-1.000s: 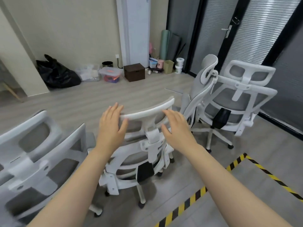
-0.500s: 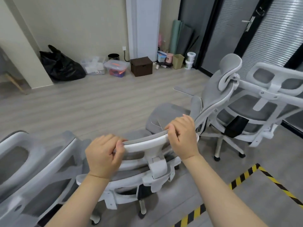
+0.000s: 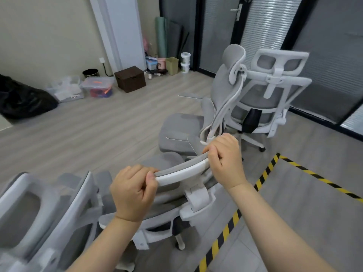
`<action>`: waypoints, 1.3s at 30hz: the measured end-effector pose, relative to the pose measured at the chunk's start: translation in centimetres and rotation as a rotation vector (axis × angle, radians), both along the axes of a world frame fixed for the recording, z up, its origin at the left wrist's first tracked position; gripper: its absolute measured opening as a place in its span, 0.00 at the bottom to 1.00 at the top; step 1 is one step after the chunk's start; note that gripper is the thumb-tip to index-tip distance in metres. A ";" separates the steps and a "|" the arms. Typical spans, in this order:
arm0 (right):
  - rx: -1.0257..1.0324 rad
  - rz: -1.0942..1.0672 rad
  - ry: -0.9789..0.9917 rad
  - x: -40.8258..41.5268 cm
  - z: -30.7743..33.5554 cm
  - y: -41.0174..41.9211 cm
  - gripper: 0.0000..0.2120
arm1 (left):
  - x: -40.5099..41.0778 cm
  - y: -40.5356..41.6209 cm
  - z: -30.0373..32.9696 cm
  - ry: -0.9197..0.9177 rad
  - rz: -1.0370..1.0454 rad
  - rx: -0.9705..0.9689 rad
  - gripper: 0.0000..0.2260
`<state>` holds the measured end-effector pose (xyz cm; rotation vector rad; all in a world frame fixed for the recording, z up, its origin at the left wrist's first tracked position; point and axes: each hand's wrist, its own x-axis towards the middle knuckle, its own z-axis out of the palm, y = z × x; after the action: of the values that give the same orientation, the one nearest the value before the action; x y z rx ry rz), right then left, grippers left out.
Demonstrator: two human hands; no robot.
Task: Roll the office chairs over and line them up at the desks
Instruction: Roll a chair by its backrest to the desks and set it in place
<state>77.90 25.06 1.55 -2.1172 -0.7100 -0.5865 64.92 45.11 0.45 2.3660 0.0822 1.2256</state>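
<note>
Chair headrest ends hidden under both hands.

Chairs, boxes on wood floor

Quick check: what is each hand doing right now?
Left hand: grips the white-framed grey mesh chair headrest at its left end.
Right hand: grips the same headrest at its right end.

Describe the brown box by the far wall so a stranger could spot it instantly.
Find the white pillar on the far wall. At its foot on the wood floor sits the brown box, lidded and dark. Unlike the clear plastic bins to its left, it is opaque.
</note>
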 end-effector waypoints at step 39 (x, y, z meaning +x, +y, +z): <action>-0.092 -1.136 -0.107 -11.2 -1.0 -64.7 0.16 | 18.2 -66.8 -0.9 0.145 -1.114 -0.178 0.19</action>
<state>66.70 -39.62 0.55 -2.4565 0.5245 -1.2622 83.12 -21.70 -0.43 1.8182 -0.9064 0.4595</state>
